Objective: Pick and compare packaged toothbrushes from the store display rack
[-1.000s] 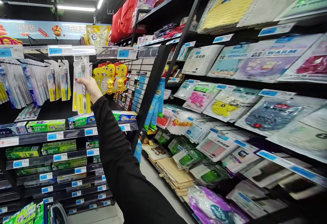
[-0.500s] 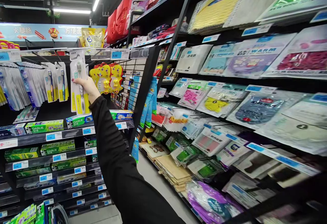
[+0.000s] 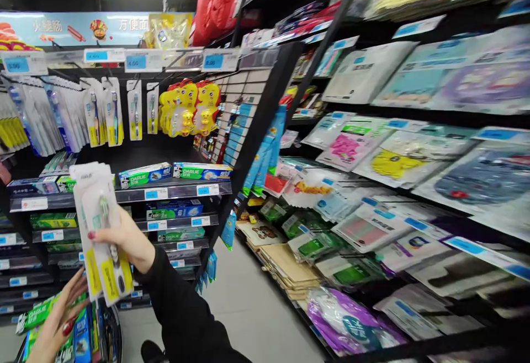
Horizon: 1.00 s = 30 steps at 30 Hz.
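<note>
My right hand grips a few overlapping packs of toothbrushes, the thumb across the front. The cards are white with yellow lower ends, and they tilt slightly. Just below and left of them is my left hand, its fingers stretched out and apart, holding nothing that I can see. Green and blue toothpaste boxes lie under and beside it in a dark-rimmed basket, partly cut off by the frame's edge.
Toothbrush packs and yellow duck-shaped packs hang from the rack ahead. Shelves of toothpaste boxes run beneath. To the right, a tall shelf holds bagged textiles. Grey floor lies between, and a dark shoe shows below.
My right hand has come down and left from the rack with the toothbrush packs. My left hand has entered at the lower left. The view has shifted left and down.
</note>
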Tool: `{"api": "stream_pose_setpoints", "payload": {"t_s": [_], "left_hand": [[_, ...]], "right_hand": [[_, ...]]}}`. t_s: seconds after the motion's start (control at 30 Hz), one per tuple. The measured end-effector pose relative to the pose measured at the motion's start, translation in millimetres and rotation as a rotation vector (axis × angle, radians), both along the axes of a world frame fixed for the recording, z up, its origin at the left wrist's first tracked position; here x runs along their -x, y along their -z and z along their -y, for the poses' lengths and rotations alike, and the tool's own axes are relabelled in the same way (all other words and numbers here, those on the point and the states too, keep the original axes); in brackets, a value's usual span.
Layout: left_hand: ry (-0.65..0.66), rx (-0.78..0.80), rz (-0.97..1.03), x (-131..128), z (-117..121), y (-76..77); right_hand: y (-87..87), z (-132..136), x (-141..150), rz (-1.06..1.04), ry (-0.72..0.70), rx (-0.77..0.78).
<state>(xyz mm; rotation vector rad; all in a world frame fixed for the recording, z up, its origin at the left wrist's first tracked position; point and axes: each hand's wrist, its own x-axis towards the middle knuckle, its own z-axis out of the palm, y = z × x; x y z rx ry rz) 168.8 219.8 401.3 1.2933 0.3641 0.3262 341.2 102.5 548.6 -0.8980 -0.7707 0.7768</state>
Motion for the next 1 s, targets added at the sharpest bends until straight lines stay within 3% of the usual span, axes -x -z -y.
{"api": "stream_pose_setpoints", "payload": {"t_s": [0.1, 0.2, 0.33, 0.47, 0.6, 0.7, 0.83, 1.0], "left_hand": [[-0.019, 0.146, 0.052, -14, 14, -3.7], [-0.037, 0.32, 0.081, -25, 31, -2.2], [-0.062, 0.457, 0.074, -23, 46, 8.4], [-0.013, 0.502, 0.024, -8, 53, 14.3], [-0.053, 0.455, 0.017, 4, 56, 18.9], [-0.114, 0.44, 0.013, 8, 58, 22.5], [-0.203, 0.432, 0.045, 8, 66, 21.9], [-0.216, 0.348, 0.058, 5, 70, 13.8]], "right_hand": [[39.3, -11, 29, -0.1, -0.099, 0.11], [75.3, -22, 45, -0.109, 0.038, 0.197], [108.7, -22, 58, 0.141, 0.251, 0.351], [113.9, -9, 64, 0.477, 0.308, 0.495], [109.9, 0, 63, 0.734, 0.308, 0.578], [112.0, 0, 62, 0.702, 0.266, 0.551], [114.5, 1, 67, 0.537, 0.35, 0.527], [116.3, 4, 68, 0.41, 0.326, 0.479]]}}
